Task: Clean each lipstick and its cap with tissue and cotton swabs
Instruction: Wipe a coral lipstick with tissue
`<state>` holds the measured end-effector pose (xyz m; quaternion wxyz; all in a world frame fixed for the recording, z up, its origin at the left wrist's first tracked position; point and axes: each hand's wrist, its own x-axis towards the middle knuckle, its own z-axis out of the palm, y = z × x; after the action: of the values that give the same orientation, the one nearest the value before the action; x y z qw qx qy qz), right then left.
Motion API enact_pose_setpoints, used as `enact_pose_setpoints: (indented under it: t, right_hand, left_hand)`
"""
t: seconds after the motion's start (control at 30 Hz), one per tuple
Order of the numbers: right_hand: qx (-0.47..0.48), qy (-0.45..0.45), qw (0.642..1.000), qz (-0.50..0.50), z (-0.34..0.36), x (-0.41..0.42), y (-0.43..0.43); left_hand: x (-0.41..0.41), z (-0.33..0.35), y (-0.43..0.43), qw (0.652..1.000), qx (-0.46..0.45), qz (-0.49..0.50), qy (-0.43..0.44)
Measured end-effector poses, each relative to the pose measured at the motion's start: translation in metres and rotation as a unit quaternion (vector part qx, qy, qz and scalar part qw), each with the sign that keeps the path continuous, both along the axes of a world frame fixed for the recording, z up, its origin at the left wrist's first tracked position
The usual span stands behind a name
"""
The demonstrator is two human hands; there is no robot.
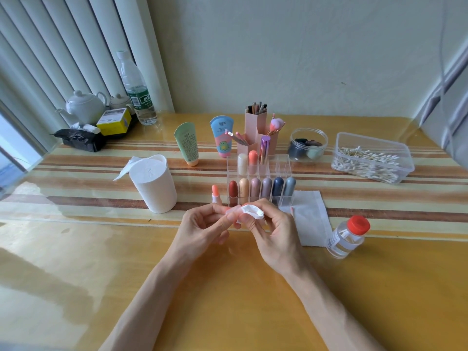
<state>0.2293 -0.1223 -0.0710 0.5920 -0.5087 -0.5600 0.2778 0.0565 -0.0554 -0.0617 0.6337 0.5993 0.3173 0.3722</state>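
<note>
Seemingly early on: across the striped surface [76, 249], the clear organizer [281, 165] holds rows of capped lipsticks, probably mostly uncleaned; just before it, left hand [202, 229] and right hand [273, 229] meet; the uncapped coral lipstick [215, 193] stands just left of it; the right grips a tissue wad [253, 211] against what looks like a pale cap [233, 211] pinched in the left.

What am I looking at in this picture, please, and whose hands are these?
There is no machine here: a person works bare-handed, and the single picture comes from a camera worn on their head, looking down. The left hand pinches a small pale piece, probably a lipstick cap, while the right hand holds a wad of tissue against it. On the table stand an uncapped orange lipstick, a clear organizer of lipsticks, a tissue roll, a box of cotton swabs and a red-capped bottle.
</note>
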Motion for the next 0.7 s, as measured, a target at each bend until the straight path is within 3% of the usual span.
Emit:
enact_pose_setpoints:
  t: [0.23,0.7]
  right_hand:
    - [-0.024,0.019,1.0,0.007,-0.001,0.0,0.001]
    - [-0.032,-0.008,0.999,0.024,-0.002,0.007,0.0]
  left_hand:
    - [0.005,-0.004,-0.002,0.998,0.026,0.03,-0.039]
    - [0.0,-0.013,0.001,0.969,0.217,0.093,0.076]
